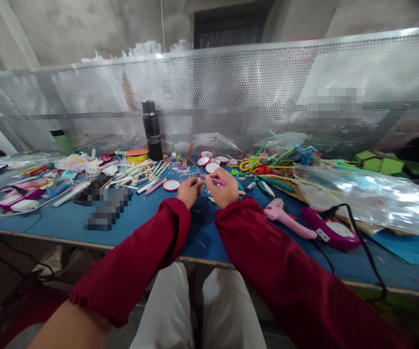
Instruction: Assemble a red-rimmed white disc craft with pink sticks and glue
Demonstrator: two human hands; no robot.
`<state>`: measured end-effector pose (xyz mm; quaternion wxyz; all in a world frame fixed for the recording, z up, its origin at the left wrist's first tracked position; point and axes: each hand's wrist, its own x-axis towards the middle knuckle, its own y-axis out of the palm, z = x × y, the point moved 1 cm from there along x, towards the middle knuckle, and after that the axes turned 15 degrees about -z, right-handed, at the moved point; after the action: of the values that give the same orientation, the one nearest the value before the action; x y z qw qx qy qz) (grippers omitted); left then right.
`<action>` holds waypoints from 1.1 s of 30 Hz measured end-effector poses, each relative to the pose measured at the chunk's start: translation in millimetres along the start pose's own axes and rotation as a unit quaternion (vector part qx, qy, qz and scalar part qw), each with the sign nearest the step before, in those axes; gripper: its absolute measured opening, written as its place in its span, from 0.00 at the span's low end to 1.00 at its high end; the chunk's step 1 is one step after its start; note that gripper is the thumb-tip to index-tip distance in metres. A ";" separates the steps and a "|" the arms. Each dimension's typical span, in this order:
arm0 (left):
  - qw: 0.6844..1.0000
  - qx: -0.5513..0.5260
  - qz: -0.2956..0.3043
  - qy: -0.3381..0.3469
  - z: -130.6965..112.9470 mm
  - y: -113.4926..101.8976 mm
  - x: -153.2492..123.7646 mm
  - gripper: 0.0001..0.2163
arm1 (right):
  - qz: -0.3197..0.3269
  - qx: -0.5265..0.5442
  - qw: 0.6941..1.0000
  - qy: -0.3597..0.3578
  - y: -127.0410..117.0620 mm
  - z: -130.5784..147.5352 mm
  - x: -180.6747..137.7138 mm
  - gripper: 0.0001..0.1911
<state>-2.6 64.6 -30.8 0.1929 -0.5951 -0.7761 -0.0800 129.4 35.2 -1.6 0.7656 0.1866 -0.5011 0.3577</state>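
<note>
Both my hands meet over the middle of the blue table. In my right hand (227, 189) is a slim pink pen-like tool (217, 181), its tip pointing left toward my other hand. My left hand (189, 191) is closed in a pinch close to that tip; what sits between its fingers is too small to make out. Just left of it lies a round white lid with a red rim (171, 185). Similar red-rimmed lids (212, 167) lie behind my hands, among small coloured scraps. Dark green-handled pliers (265, 188) rest to the right.
A pink glue gun (291, 220) and a purple corded device (331, 230) lie at right, beside clear plastic bags (369, 194). A black flask (152, 131) stands behind, before a perforated metal screen (238, 97). Many coloured sticks (144, 173) and a dark blurred-out object (109, 208) lie at left.
</note>
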 end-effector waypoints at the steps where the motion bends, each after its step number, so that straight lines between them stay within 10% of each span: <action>1: 1.000 -0.006 0.000 -0.002 0.1 0.0 0.0 0.10 | -0.003 -0.002 1.000 0.002 -0.3 0.0 0.2 0.08; 33: 0.999 -0.032 0.028 -0.005 1.8 2.2 -0.4 0.09 | -0.023 -0.011 0.999 0.025 0.5 -1.2 0.5 0.05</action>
<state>-0.8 65.5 -32.9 0.1718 -0.6231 -0.7569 -0.0963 129.9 36.5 -1.7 0.7878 0.1804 -0.4813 0.3394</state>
